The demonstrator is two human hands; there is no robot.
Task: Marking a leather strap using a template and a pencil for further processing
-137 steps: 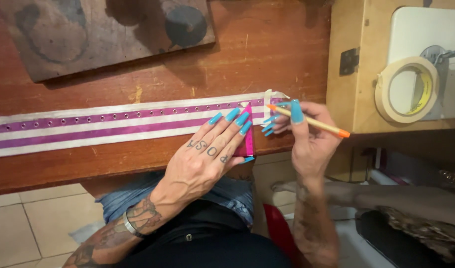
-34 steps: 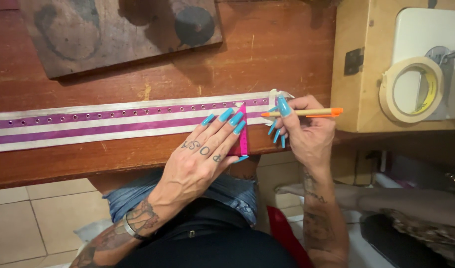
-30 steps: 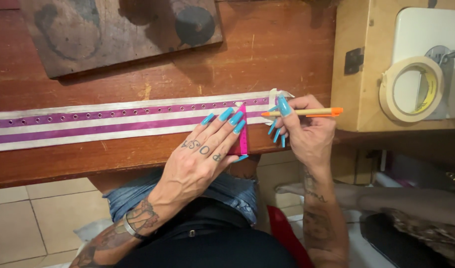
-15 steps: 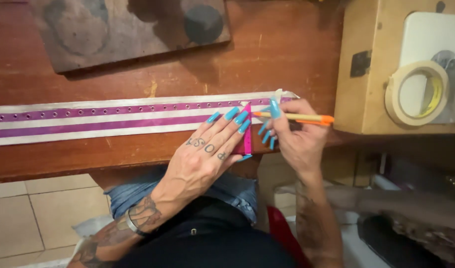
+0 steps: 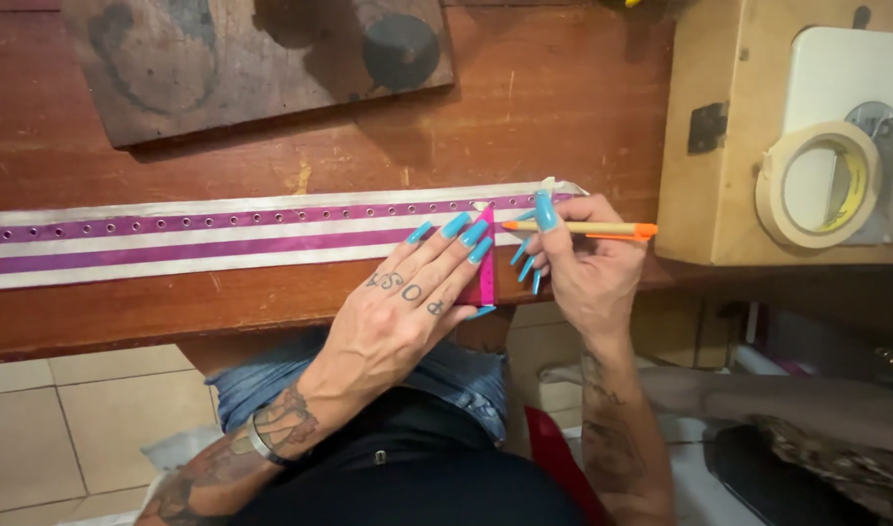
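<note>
Right now your left hand (image 5: 398,326) lies flat on the pink triangular ruler (image 5: 483,273), fingers (image 5: 456,226) spread and stretched out, pinning it square across the purple and white strap (image 5: 222,234) so it cannot slip while you mark along its edge. Nothing is gripped there; the hand only presses down. Your right hand (image 5: 588,278) has its fingers curled snugly round the pencil (image 5: 583,229), which lies nearly level with its orange tip pointing left at the top corner of the ruler, close to the strap's end. The strap runs flat along the wooden table (image 5: 563,107), near its front edge. A roll of tape (image 5: 821,185) sits well apart to the right, and a dark board (image 5: 251,58) lies farther back.
</note>
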